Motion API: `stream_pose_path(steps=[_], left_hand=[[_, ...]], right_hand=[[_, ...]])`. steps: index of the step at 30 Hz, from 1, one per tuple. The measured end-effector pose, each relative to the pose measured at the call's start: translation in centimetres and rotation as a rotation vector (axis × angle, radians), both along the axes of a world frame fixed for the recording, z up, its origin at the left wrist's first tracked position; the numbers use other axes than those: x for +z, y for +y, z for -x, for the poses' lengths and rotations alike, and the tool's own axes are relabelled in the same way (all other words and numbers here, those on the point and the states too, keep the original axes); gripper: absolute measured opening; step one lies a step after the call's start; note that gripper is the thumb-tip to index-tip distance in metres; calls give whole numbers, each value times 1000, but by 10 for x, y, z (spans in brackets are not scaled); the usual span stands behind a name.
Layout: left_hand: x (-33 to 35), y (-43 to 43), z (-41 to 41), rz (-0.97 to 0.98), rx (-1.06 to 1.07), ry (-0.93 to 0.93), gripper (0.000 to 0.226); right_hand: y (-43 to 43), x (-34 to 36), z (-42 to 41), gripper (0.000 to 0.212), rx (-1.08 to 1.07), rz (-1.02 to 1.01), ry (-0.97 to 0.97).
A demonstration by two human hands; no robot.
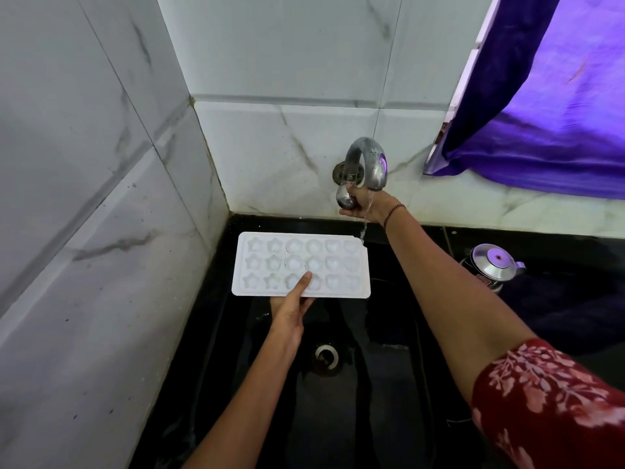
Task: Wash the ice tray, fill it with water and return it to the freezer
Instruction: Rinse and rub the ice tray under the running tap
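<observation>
One white ice tray is held level over one black sink, towards its far left corner. It has eighteen moulds, in three rows of six: star shapes in the left columns, rounder shapes to the right. Whether the moulds hold water cannot be told through the glare.

Two hands are in view. The left hand grips the tray at the middle of its near edge, with the thumb laid flat across the top and the fingers tucked out of sight underneath. The right hand reaches to the far wall, its fingers curled round the knob of the one metal tap. A beaded bracelet sits on that wrist, and a red floral sleeve shows at the near right.

One thin stream of water falls from the spout past the right hand and lands on the tray's far right corner.

The sink has one round drain near its middle, below the tray, and the basin looks wet. On the black worktop right of the sink stands one steel kettle with its lid on. One purple curtain hangs at the far right
</observation>
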State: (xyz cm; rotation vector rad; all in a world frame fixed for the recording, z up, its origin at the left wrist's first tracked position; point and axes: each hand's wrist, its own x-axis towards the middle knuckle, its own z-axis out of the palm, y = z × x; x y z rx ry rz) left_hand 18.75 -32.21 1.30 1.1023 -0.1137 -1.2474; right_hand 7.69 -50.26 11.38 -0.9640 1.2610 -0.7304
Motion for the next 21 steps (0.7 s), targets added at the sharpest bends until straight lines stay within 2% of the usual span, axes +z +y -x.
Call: stream_pose_path(steps=[12, 16, 19, 21], left_hand=[[2, 3, 3, 1, -16, -20, 54], [3, 6, 3, -3, -8, -17, 48], [3, 8, 2, 17, -3, -10, 48], [1, 9, 1, 25, 3, -15, 49]], right_hand=[[-1, -5, -11, 41, -93, 40, 35], [4, -11, -6, 46, -96, 113, 81], [17, -24, 5, 52, -74, 230, 305], [39, -33, 13, 44, -97, 294, 410]])
